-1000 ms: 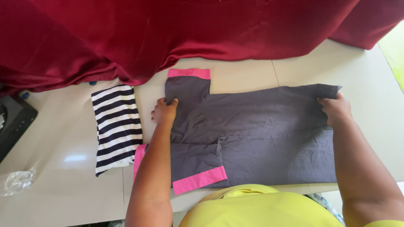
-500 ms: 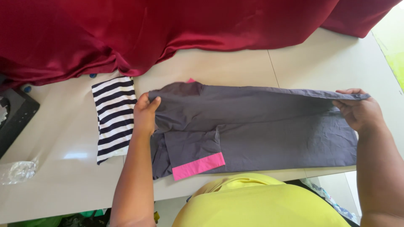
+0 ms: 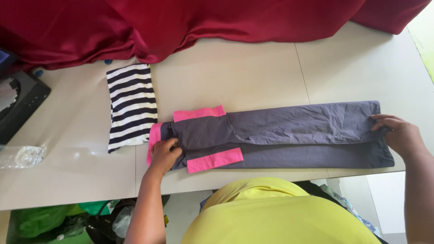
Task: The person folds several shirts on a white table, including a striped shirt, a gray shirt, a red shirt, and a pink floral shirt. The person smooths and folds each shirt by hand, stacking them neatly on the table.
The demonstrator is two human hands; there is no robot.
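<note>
— What sits nearest to us?

— Our own yellow top (image 3: 280,212) fills the bottom edge, and below the table's near rim we see green bags (image 3: 43,221) on the floor at the left. Just past that, both our forearms reach up onto the pale table (image 3: 253,72).

— And the hands?

— Our left hand (image 3: 165,156) rests on the left end of the grey garment (image 3: 307,131), fingers curled and pinching the fabric near its pink collar edge. Our right hand (image 3: 398,135) is at the far right end, fingers bent over the hem and gripping it where the layers meet.

— How does the garment lie?

— We have it folded into a long narrow band running left to right along the near part of the table, close to the edge. Two pink sleeve cuffs (image 3: 214,159) show at the left end, one on the near side and one on the far side of the band.

— What lies beyond it?

— Just left of and behind our left hand lies a folded black-and-white striped cloth (image 3: 131,108), touching or nearly touching the pink edge; we cannot tell which. Further left a crumpled clear plastic wrapper (image 3: 25,156) lies on the table, and a black object (image 3: 20,101) sits at the left edge. Farthest back, a dark red drape (image 3: 203,22) spreads across the whole rear of the table.
</note>
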